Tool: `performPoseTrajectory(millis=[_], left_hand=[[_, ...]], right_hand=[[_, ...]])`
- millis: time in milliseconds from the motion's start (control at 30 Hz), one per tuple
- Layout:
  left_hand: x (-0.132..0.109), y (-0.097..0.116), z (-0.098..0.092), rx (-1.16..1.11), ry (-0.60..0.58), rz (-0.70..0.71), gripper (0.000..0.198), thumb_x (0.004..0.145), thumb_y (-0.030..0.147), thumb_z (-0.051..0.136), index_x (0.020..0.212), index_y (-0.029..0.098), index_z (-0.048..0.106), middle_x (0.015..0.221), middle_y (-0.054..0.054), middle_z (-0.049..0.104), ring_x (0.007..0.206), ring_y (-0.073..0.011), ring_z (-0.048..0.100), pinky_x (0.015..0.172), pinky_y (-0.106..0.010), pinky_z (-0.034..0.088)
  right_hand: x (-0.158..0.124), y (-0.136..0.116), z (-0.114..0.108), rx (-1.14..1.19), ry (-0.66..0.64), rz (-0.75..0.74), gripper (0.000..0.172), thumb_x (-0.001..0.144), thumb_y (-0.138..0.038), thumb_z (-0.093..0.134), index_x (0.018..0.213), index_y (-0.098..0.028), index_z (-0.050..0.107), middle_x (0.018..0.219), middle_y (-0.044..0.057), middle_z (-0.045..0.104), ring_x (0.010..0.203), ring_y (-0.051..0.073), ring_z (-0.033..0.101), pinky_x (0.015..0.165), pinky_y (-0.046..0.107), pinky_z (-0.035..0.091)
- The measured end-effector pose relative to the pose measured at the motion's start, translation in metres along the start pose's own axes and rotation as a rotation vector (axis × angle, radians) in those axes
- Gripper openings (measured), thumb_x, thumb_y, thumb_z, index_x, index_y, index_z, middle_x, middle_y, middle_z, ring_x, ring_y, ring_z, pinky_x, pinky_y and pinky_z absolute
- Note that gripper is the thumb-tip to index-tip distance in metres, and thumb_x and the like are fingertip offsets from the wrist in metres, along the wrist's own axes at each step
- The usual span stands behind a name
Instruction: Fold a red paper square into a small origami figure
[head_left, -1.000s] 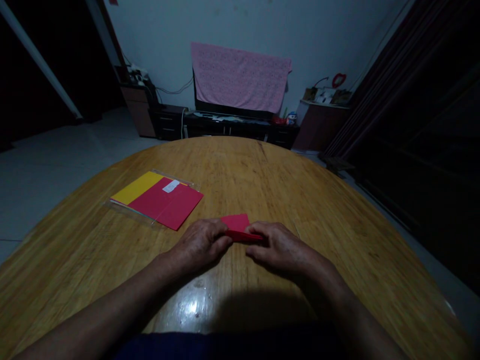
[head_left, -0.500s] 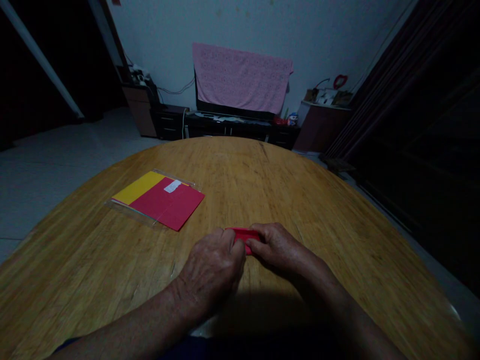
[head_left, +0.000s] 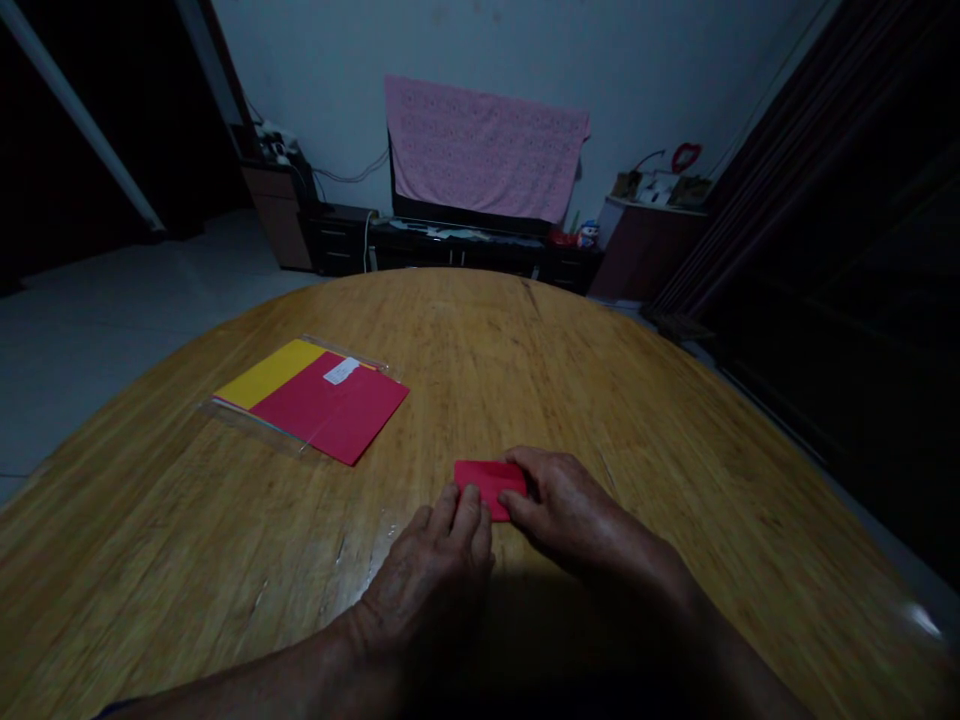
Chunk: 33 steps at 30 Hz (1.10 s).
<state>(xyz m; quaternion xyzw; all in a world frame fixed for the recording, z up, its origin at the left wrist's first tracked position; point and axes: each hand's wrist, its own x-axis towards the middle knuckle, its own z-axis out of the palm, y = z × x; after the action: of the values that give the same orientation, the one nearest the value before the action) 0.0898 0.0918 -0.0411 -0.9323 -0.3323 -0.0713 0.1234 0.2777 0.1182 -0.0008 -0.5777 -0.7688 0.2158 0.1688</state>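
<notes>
Red paper piece (head_left: 489, 488) flat on round wooden counter (head_left: 570, 380), btwn hands; L hand (head_left: 435, 570) fingers spread, tips at near edge; R hand (head_left: 574, 510) fingers pressing right end; red-yellow paper pack (head_left: 330, 405) in clear bag, to left; pink cloth (head_left: 487, 145) draped over TV, by far wall; low black cabinet (head_left: 480, 258) beneath.

The bare left hand (head_left: 433, 578) and right hand (head_left: 574, 510) show creased skin, raised veins and knobbly knuckles. Both forearms, the left forearm (head_left: 300, 672) and the right forearm (head_left: 720, 640), are bare and taper toward the wrists. A dark blue sleeve edge (head_left: 116, 709) shows at the near left, by the left forearm.
</notes>
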Motion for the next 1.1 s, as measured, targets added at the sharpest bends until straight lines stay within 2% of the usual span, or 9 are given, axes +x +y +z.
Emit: performPoseTrajectory(millis=[133, 300, 667, 800, 967, 1100], left_hand=[[0.001, 0.001, -0.005, 0.005, 0.003, -0.025, 0.038, 0.087, 0.016, 0.05, 0.122, 0.005, 0.062, 0.123, -0.019, 0.064, 0.111, -0.0335, 0.062, 0.078, -0.04, 0.059], [0.003, 0.001, -0.007, 0.017, -0.002, -0.032, 0.036, 0.087, 0.015, 0.048, 0.119, 0.007, 0.063, 0.119, -0.017, 0.065, 0.107, -0.0314, 0.063, 0.072, -0.037, 0.06], [0.004, 0.003, -0.01, 0.0, -0.083, -0.01, 0.035, 0.088, 0.013, 0.046, 0.117, 0.008, 0.064, 0.122, -0.017, 0.063, 0.11, -0.0306, 0.062, 0.08, -0.037, 0.059], [0.004, 0.002, -0.01, 0.0, -0.091, -0.016, 0.035, 0.088, 0.014, 0.048, 0.119, 0.008, 0.063, 0.122, -0.018, 0.063, 0.112, -0.0308, 0.06, 0.081, -0.037, 0.058], [0.007, 0.002, -0.014, -0.003, -0.18, -0.016, 0.036, 0.091, 0.016, 0.044, 0.121, 0.008, 0.061, 0.123, -0.019, 0.062, 0.115, -0.0311, 0.058, 0.077, -0.036, 0.059], [0.007, 0.003, -0.016, -0.001, -0.183, -0.026, 0.035, 0.091, 0.015, 0.043, 0.12, 0.009, 0.062, 0.124, -0.018, 0.061, 0.115, -0.0308, 0.058, 0.076, -0.035, 0.059]], right_hand=[[0.001, 0.002, 0.003, -0.034, 0.041, 0.019, 0.008, 0.086, -0.022, 0.054, 0.079, -0.019, 0.058, 0.075, 0.001, 0.06, 0.065, 0.013, 0.05, 0.057, 0.026, 0.033], [0.002, 0.002, 0.003, -0.052, 0.022, -0.025, 0.01, 0.087, -0.02, 0.055, 0.078, -0.019, 0.059, 0.075, 0.0, 0.061, 0.065, 0.012, 0.051, 0.058, 0.026, 0.034], [0.003, 0.006, 0.009, -0.06, 0.054, -0.055, 0.015, 0.091, -0.023, 0.053, 0.093, -0.021, 0.067, 0.085, 0.003, 0.068, 0.079, 0.016, 0.06, 0.07, 0.028, 0.042], [0.003, 0.008, 0.01, -0.066, 0.064, -0.06, 0.014, 0.092, -0.025, 0.053, 0.091, -0.021, 0.066, 0.084, 0.002, 0.067, 0.078, 0.016, 0.06, 0.069, 0.028, 0.042], [0.004, 0.006, 0.009, -0.079, 0.049, -0.06, 0.017, 0.093, -0.026, 0.05, 0.086, -0.02, 0.064, 0.08, 0.002, 0.066, 0.075, 0.015, 0.059, 0.066, 0.027, 0.04], [0.004, 0.004, 0.008, -0.077, 0.047, -0.052, 0.016, 0.092, -0.025, 0.05, 0.088, -0.021, 0.065, 0.082, 0.002, 0.066, 0.077, 0.016, 0.059, 0.067, 0.027, 0.04]])
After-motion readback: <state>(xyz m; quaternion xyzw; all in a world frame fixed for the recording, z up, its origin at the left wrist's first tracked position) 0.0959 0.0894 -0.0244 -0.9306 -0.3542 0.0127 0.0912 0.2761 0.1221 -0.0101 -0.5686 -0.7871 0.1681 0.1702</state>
